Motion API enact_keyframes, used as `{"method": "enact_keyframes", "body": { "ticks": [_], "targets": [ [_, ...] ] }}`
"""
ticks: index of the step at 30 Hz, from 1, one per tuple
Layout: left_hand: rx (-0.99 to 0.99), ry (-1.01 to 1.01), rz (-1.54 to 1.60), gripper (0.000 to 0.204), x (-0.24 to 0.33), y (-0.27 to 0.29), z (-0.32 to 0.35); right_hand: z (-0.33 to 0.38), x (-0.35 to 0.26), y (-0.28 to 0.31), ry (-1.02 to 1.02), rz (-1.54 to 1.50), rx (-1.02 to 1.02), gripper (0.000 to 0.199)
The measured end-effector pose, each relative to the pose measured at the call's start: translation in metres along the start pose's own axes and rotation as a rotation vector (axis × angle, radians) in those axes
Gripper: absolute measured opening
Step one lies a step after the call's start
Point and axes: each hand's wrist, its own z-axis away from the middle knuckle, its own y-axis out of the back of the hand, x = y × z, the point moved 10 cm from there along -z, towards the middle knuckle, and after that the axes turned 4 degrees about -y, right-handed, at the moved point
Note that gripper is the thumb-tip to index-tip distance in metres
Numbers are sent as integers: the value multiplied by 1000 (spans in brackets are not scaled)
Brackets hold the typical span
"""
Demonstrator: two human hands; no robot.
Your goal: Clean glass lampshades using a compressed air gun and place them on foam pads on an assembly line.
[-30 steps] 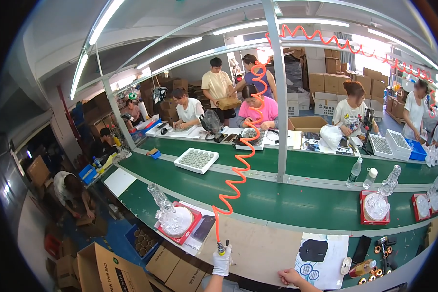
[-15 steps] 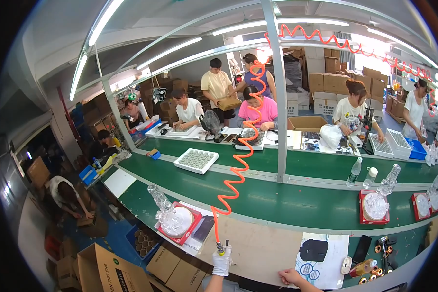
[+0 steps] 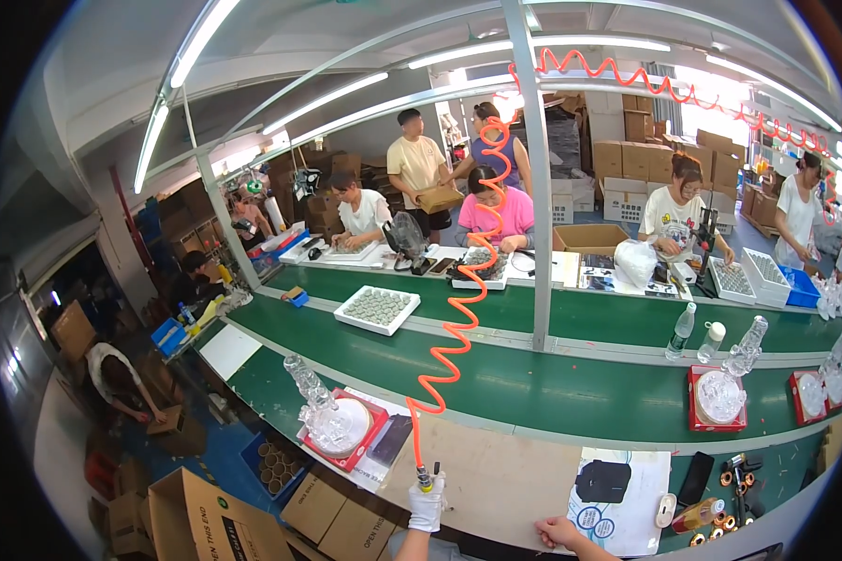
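Observation:
My left hand (image 3: 427,510), in a white glove, is closed around an air gun (image 3: 426,480) with a metal and yellow end showing above the fingers. An orange coiled air hose (image 3: 444,351) runs up from it. My right hand (image 3: 558,533) is bare and rests with curled fingers at the near edge of the beige board (image 3: 505,472); nothing shows in it. Left of the gloved hand, a clear plastic assembly with a round base (image 3: 339,425) sits on a red box (image 3: 376,432). A dark flat piece (image 3: 604,481) lies on a printed sheet (image 3: 641,524) beyond my right hand.
Green conveyor belts (image 3: 571,388) cross ahead, with a metal post (image 3: 538,234) between. More clear assemblies (image 3: 722,393) on red boxes stand right, near bottles (image 3: 681,332). A white tray of small parts (image 3: 377,309) is further off. Cartons (image 3: 210,524) stand lower left. Several co-workers sit opposite.
My hands and the hose stay put. The assemblies on red boxes at the right have shifted slightly left. Some co-workers have moved their heads and arms.

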Motion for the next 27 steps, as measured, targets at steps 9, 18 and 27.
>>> {"method": "enact_keyframes", "body": {
  "ticks": [9, 18, 27],
  "targets": [
    [5, 1, 4, 25, 2, 0, 0, 3, -1, -1, -9, -6, 3, 32],
    [9, 10, 20, 24, -2, 3, 0, 4, -4, -1, 0, 13, 2, 32],
    [-1, 5, -10, 24, 2, -1, 0, 7, -7, -1, 13, 26, 7, 31]
  ]
}}
